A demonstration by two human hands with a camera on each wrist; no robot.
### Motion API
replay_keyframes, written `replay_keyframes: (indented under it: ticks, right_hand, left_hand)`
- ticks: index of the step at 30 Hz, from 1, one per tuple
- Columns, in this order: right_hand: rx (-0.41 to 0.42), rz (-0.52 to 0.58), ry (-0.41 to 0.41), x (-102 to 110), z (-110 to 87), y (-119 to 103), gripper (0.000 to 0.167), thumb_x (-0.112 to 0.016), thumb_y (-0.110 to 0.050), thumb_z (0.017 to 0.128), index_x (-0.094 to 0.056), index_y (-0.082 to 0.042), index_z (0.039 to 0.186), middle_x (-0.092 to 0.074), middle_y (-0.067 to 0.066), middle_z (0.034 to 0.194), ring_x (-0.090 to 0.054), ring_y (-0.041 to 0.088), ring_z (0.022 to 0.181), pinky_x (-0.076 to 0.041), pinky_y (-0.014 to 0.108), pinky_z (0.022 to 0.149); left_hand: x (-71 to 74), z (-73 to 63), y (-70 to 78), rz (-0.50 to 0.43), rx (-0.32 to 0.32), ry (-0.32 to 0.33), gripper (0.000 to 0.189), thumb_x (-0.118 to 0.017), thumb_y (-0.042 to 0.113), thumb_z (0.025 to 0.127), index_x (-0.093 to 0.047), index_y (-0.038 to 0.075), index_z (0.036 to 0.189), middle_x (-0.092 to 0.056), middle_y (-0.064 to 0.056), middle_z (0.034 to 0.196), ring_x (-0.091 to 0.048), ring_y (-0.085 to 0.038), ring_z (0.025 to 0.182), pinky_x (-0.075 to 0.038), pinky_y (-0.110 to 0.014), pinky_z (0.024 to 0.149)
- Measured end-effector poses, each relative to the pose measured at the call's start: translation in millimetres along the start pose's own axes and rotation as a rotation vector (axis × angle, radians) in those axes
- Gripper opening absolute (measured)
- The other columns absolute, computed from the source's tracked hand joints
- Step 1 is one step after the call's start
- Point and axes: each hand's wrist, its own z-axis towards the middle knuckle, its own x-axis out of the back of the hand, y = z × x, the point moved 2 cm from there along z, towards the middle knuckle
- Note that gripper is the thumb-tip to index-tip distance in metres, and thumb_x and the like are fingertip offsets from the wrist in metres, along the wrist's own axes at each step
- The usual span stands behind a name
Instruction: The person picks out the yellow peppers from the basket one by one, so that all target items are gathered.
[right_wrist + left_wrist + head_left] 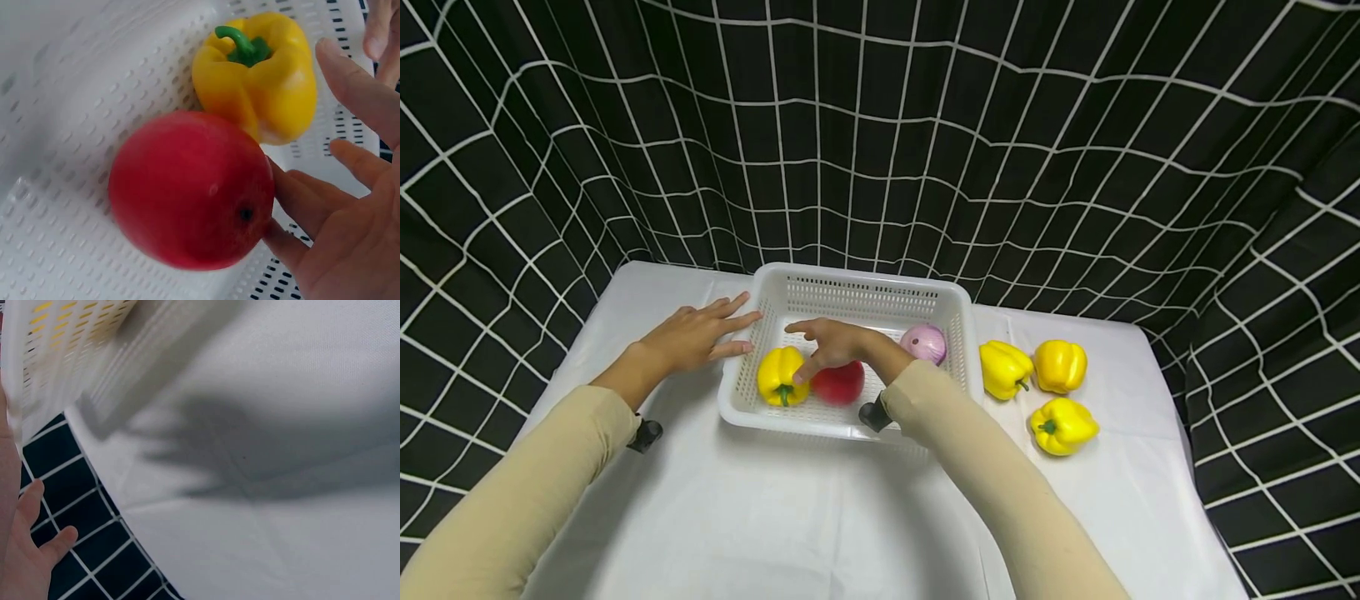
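Observation:
A white perforated plastic basket (805, 427) stands on the table, holding a yellow bell pepper (778, 371), a round red fruit (841, 386) and a purple onion (927, 343). My left hand (692, 335) has its fingers spread, with the fingertips right at the basket's left rim. Over the inside of the basket reaches my right hand (837, 343), its fingers apart above the pepper and the fruit. In the right wrist view, two of its fingers lie against the side of the red fruit (187, 194), while thumb and index extend towards the pepper (275, 87).
Right of the basket, three more yellow bell peppers lie on the white cloth: one pepper (1004, 369) close by the basket wall, another pepper (1061, 366) farther right, and a third pepper (1064, 426) nearer me. A black gridded curtain (880, 125) surrounds the table.

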Motion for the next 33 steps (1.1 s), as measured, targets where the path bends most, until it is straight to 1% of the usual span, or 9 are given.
replay_keyframes:
  ticks: [2,7,13,18,25,30,33]
  right_hand:
    - [-0.02,-0.003,-0.005,-1.9,1.9,-1.5,0.087,-0.079,-0.027,0.085,-0.031,-0.012,0.157,-0.039,0.023,0.153,-0.041,0.037,0.139,-0.034,0.048,0.115]
    - [-0.082,-0.003,-0.014,-7.2,5.3,-5.4,0.084,-0.078,-0.026,0.086,-0.033,-0.018,0.156,-0.041,0.018,0.153,-0.043,0.035,0.137,-0.036,0.049,0.113]
    - [-0.125,0.033,-0.037,-11.0,8.8,-6.8,0.077,-0.078,-0.02,0.087,-0.039,-0.019,0.154,-0.044,0.015,0.152,-0.043,0.032,0.137,-0.035,0.049,0.114]
    - [-0.162,0.043,-0.043,-10.3,10.5,-6.9,0.071,-0.078,-0.021,0.087,-0.045,-0.022,0.151,-0.045,0.013,0.152,-0.045,0.03,0.133,-0.037,0.05,0.112]
    - [-0.133,0.017,-0.045,-11.6,13.4,-8.5,0.07,-0.077,-0.021,0.089,-0.044,-0.019,0.151,-0.044,0.013,0.152,-0.044,0.029,0.135,-0.035,0.048,0.114]
    - [-0.146,-0.009,-0.046,-12.3,14.3,-7.9,0.071,-0.077,-0.021,0.089,-0.044,-0.02,0.151,-0.045,0.013,0.152,-0.045,0.029,0.134,-0.037,0.048,0.113]
    - [-0.135,-0.031,-0.046,-12.2,14.0,-7.8,0.071,-0.077,-0.021,0.089,-0.044,-0.018,0.151,-0.046,0.013,0.151,-0.047,0.029,0.133,-0.037,0.046,0.113]
  left_hand:
    - [0.1,-0.3,0.0,0.0,0.003,-0.004,0.063,-0.05,0.05,0.102,-0.033,0.023,0.156,-0.016,-0.011,0.166,-0.022,-0.042,0.148,-0.023,-0.069,0.111]
    - [-1.2,0.1,-0.4,-0.005,0.005,-0.001,0.063,-0.051,0.049,0.101,-0.033,0.023,0.156,-0.017,-0.012,0.165,-0.022,-0.042,0.148,-0.023,-0.069,0.111]
    - [-1.9,1.4,-0.4,0.001,-0.013,0.013,0.063,-0.052,0.048,0.101,-0.034,0.022,0.156,-0.017,-0.012,0.165,-0.024,-0.042,0.147,-0.026,-0.068,0.11]
    - [0.7,1.5,-0.2,0.008,-0.022,0.021,0.063,-0.051,0.049,0.101,-0.034,0.022,0.156,-0.018,-0.012,0.165,-0.024,-0.041,0.147,-0.028,-0.067,0.11]
    - [3.2,-1.2,-0.8,0.002,-0.01,0.013,0.063,-0.052,0.048,0.101,-0.035,0.022,0.156,-0.018,-0.013,0.165,-0.024,-0.041,0.147,-0.026,-0.068,0.111]
    - [1.0,-0.1,-1.5,-0.002,-0.01,0.013,0.063,-0.052,0.049,0.101,-0.034,0.022,0.156,-0.018,-0.013,0.165,-0.024,-0.042,0.147,-0.026,-0.069,0.11]
    - [-0.9,1.0,-1.8,0.0,-0.014,0.013,0.063,-0.051,0.05,0.101,-0.034,0.023,0.156,-0.018,-0.012,0.165,-0.024,-0.042,0.147,-0.027,-0.068,0.11]
